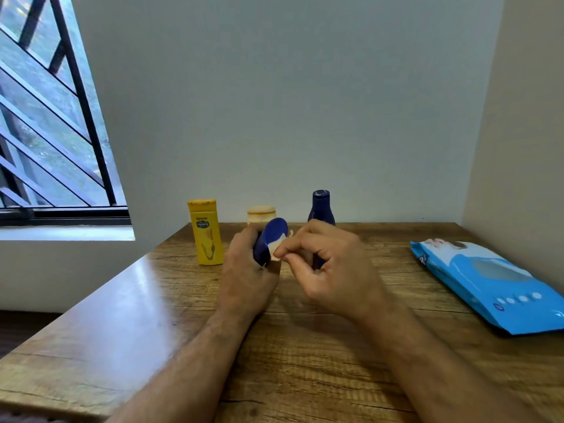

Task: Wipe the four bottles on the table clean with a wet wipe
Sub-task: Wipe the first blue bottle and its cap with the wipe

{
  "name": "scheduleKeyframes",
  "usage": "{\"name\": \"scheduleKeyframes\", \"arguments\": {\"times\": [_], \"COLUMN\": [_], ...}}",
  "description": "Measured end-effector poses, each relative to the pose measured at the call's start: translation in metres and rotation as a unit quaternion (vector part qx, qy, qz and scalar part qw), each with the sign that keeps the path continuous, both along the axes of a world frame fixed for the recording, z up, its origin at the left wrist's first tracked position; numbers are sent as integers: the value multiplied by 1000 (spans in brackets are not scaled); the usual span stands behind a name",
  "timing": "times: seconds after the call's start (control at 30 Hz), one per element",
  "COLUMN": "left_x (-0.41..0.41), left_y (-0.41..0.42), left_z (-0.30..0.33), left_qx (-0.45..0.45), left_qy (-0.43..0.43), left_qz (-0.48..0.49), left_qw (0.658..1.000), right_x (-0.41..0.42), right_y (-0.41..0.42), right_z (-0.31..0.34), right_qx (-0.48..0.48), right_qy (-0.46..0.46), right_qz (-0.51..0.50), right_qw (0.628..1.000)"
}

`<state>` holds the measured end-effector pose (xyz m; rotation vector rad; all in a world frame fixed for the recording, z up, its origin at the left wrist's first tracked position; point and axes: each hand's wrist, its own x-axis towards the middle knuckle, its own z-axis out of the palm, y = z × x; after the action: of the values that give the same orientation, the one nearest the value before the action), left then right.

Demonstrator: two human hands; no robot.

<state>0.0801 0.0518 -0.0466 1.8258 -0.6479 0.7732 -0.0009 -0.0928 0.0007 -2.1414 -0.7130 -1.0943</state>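
1. Here, the table (128, 346) lies under both my forearms, against the wall.
2. The wipe pack (488, 285) lies flat at the table's right edge, well apart from the bottles.
3. My left hand (247, 270) grips a blue bottle (270, 239), tilted above the table.
4. My right hand (329, 267) pinches the wipe (278, 247) against that bottle.
5. A yellow bottle (206, 233) stands left, a beige bottle (261, 213) behind my hands, and a dark bottle (321, 207) to the right.
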Motion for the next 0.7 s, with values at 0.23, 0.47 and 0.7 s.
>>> {"name": "scheduleKeyframes", "arguments": {"times": [0.23,0.47,0.7], "left_x": [-4,1,-3], "left_y": [-5,-2,-5], "left_z": [2,1,3], "left_qx": [50,20,64], "left_qy": [-14,-2,-22], "left_qz": [39,46,36], "left_qw": [998,999,997], "right_x": [2,3,6], "right_y": [-1,-1,-3], "right_z": [3,-1,5], "right_qx": [123,37,155], "right_qy": [-72,12,-38], "right_qz": [-66,-23,-76], "right_qw": [988,999,984]}}
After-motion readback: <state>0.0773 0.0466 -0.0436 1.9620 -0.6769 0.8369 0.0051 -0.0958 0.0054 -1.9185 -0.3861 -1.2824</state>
